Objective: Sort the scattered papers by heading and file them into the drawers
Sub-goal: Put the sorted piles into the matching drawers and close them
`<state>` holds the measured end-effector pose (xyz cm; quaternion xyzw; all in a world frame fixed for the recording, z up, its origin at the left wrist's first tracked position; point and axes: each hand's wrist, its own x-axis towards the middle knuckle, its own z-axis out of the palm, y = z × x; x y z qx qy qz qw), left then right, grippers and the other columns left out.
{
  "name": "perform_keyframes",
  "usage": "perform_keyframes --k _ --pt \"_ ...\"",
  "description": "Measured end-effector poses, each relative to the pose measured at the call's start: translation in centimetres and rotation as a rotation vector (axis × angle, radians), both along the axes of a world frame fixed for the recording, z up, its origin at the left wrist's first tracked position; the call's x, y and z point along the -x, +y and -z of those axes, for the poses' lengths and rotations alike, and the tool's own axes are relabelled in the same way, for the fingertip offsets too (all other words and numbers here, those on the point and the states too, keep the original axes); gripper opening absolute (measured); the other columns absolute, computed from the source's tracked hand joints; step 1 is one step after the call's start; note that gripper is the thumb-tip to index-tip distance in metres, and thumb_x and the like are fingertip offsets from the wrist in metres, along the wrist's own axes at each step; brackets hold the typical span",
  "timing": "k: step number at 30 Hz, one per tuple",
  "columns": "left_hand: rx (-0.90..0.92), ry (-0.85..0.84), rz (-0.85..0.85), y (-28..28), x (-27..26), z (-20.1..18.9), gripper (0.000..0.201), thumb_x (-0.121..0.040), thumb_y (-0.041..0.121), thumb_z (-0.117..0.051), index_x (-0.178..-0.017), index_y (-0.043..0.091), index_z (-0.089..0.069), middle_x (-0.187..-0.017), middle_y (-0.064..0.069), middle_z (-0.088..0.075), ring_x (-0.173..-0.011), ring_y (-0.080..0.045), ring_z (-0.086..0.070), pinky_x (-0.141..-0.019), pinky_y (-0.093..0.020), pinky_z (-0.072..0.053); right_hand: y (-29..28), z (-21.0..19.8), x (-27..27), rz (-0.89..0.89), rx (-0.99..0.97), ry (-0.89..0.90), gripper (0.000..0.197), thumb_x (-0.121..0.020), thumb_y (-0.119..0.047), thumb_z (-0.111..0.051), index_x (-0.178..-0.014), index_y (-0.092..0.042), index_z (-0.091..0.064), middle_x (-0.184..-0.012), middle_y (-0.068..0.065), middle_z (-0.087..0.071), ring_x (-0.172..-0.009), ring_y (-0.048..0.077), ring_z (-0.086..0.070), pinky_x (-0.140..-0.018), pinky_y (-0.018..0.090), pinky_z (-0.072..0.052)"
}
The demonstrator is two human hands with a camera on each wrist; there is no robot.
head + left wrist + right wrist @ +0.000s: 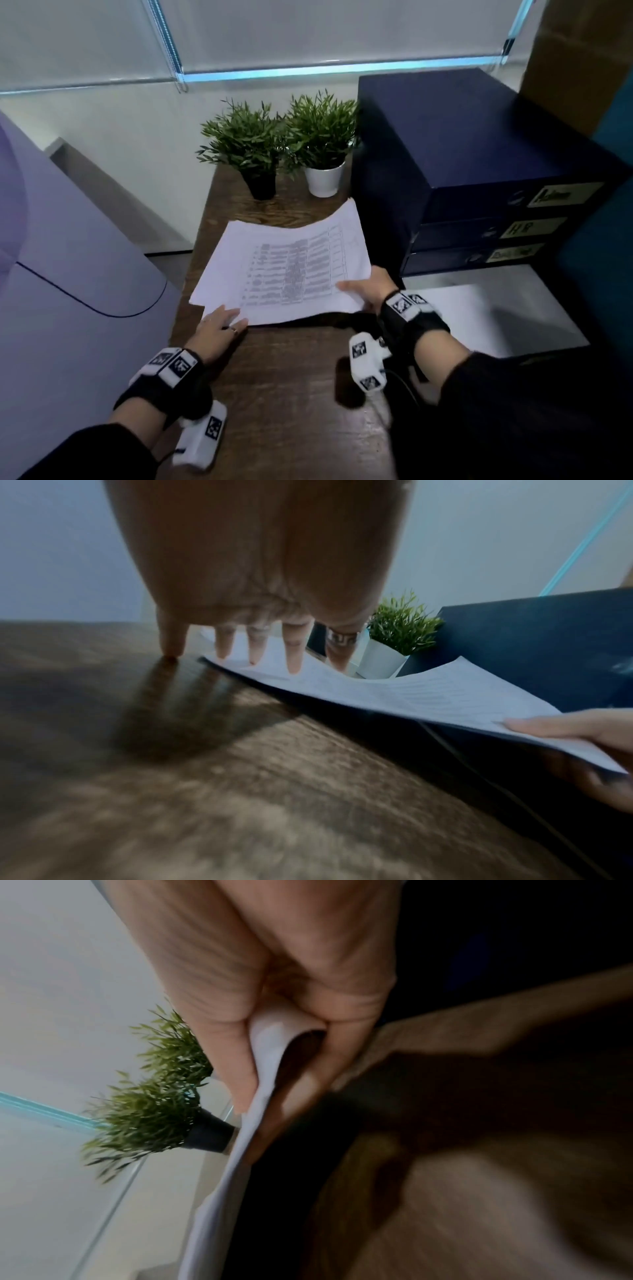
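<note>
A stack of white printed papers (284, 267) lies on the dark wooden table (291, 394), its right side lifted off the wood. My right hand (363, 291) pinches the stack's near right corner, thumb on top and fingers beneath; the right wrist view shows the papers (253, 1123) bent in that pinch. My left hand (219, 325) presses straight fingers (294, 653) down on the near left corner of the papers (428, 693). A dark blue drawer unit (462, 171) with three labelled drawers stands at the right, all closed.
Two small potted plants, one in a black pot (260, 185) and one in a white pot (323, 180), stand at the table's far end. A pale rounded machine (68, 257) flanks the left. A white surface (496, 318) lies below the drawer unit.
</note>
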<state>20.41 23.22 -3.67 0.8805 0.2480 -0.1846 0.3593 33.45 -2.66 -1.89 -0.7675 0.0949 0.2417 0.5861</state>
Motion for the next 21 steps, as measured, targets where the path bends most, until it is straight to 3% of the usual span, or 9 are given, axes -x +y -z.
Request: perform_keyframes --k 2,4,8,10,13,15,17,19,21 --pt "0.089 -0.078 -0.126 0.8 2.3 -0.4 0.044 -0.091 0.019 -0.056 -0.132 0.011 -0.045 -0.143 -0.003 -0.037 -0.137 -0.024 -0.031 -0.115 -0.038 -0.023 -1.6 -0.8 3.9 -0.014 -0.097 0.036 0.047 -0.069 0.002 -0.076 -0.114 0.001 -0.062 -0.117 0.016 -0.065 -0.099 0.029 -0.065 -0.085 0.038 -0.054" --pt "0.167 -0.144 -0.255 1.2 4.7 -0.6 0.053 -0.086 0.014 -0.063 -0.134 0.011 -0.042 -0.145 -0.010 -0.039 -0.133 -0.028 -0.039 -0.112 -0.045 -0.030 -3.5 -1.4 7.8 -0.072 -0.128 0.041 0.043 -0.071 0.002 -0.074 -0.112 -0.001 -0.063 -0.114 0.012 -0.067 -0.093 0.024 -0.067 -0.081 0.031 -0.056" --pt "0.274 -0.237 -0.440 1.0 9.2 -0.9 0.082 -0.075 0.027 -0.076 -0.143 0.018 -0.030 -0.146 -0.012 -0.038 -0.131 -0.032 -0.041 -0.108 -0.052 -0.034 -7.8 -2.1 14.2 -0.110 -0.257 0.041 0.054 -0.060 -0.013 -0.082 -0.110 -0.004 -0.066 -0.113 0.015 -0.069 -0.106 0.031 -0.065 -0.100 0.051 -0.046" --pt "0.482 -0.340 -0.512 0.0 11.4 -2.4 0.073 -0.073 0.022 -0.077 -0.136 0.020 -0.040 -0.129 -0.009 -0.055 -0.114 -0.030 -0.056 -0.097 -0.052 -0.045 -9.6 -2.8 16.7 -0.083 -0.364 0.042 0.047 -0.066 -0.004 -0.079 -0.111 -0.001 -0.065 -0.113 0.018 -0.068 -0.107 0.036 -0.063 -0.099 0.052 -0.046" --pt "0.694 -0.377 -0.487 -1.8 14.4 -4.6 0.059 -0.063 0.023 -0.083 -0.114 0.008 -0.057 -0.108 -0.010 -0.069 -0.092 -0.027 -0.067 -0.083 -0.040 -0.051 -11.8 -4.8 19.9 -0.062 -0.485 0.031 0.038 -0.072 0.010 -0.064 -0.109 0.002 -0.064 -0.108 0.020 -0.070 -0.101 0.037 -0.066 -0.086 0.042 -0.055" --pt "0.751 -0.387 -0.408 -3.1 15.9 -6.0 0.072 -0.040 0.031 -0.091 -0.104 0.010 -0.064 -0.101 -0.007 -0.073 -0.093 -0.028 -0.069 -0.081 -0.038 -0.052 -13.3 -5.5 20.7 -0.082 -0.445 -0.025 0.038 -0.072 0.012 -0.064 -0.108 0.001 -0.065 -0.110 0.021 -0.068 -0.102 0.036 -0.065 -0.089 0.043 -0.054" --pt "0.723 -0.468 -0.361 -4.3 16.6 -7.6 0.064 -0.047 0.027 -0.089 -0.103 0.009 -0.065 -0.102 -0.008 -0.073 -0.099 -0.029 -0.067 -0.080 -0.037 -0.054 -14.4 -6.4 20.7 -0.101 -0.351 -0.123 0.039 -0.070 0.010 -0.067 -0.107 -0.002 -0.064 -0.114 0.023 -0.066 -0.100 0.030 -0.067 -0.090 0.040 -0.054" --pt "0.733 -0.555 -0.341 -5.1 16.6 -9.2 0.059 -0.046 0.033 -0.088 -0.096 0.010 -0.068 -0.098 -0.010 -0.074 -0.095 -0.026 -0.069 -0.080 -0.038 -0.057 -15.2 -7.7 20.5 -0.088 -0.333 -0.208 0.044 -0.065 -0.002 -0.074 -0.107 -0.003 -0.062 -0.111 0.018 -0.068 -0.092 0.020 -0.070 -0.079 0.030 -0.058" --pt "0.733 -0.631 -0.307 -6.0 16.7 -10.7 0.039 -0.057 0.023 -0.084 -0.091 0.013 -0.069 -0.097 -0.007 -0.074 -0.094 -0.024 -0.069 -0.087 -0.045 -0.054 -15.7 -8.9 20.6 -0.068 -0.347 -0.292 0.065 -0.054 -0.027 -0.087 -0.109 -0.001 -0.062 -0.107 0.012 -0.071 -0.092 0.020 -0.070 -0.078 0.030 -0.058"
